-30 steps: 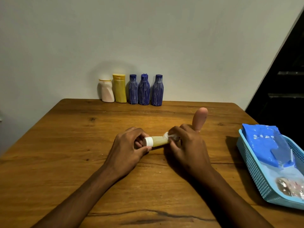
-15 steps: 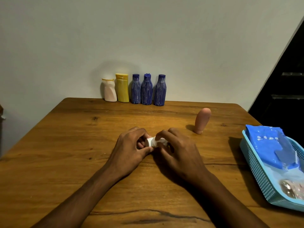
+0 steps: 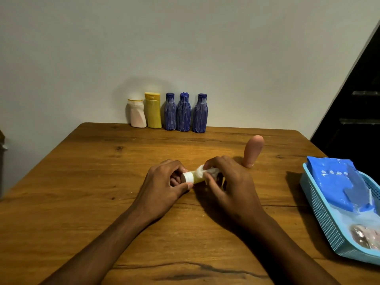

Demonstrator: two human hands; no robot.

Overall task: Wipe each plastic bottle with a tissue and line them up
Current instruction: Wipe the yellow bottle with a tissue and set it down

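While my left hand (image 3: 164, 182) pinches the white-capped end of the small yellow plastic bottle (image 3: 195, 177), the head view shows that bottle lying on its side just above the wooden worktop (image 3: 82, 192), long axis running left to right, cap toward my left. My right hand (image 3: 226, 182) grips the bottle's body through a crumpled white tissue (image 3: 202, 170), fingers curled over it. The exposed stretch of bottle lies between the two hands, so I judge the next wipe must travel along that axis, toward the cap. The row of five upright plastic bottles (image 3: 168, 113) stands well apart at the far edge, against the wall; its open end is on the right, nearer my right hand. A peach rounded plastic bottle (image 3: 253, 151) stands upright just beyond my right hand, not yet in the row.
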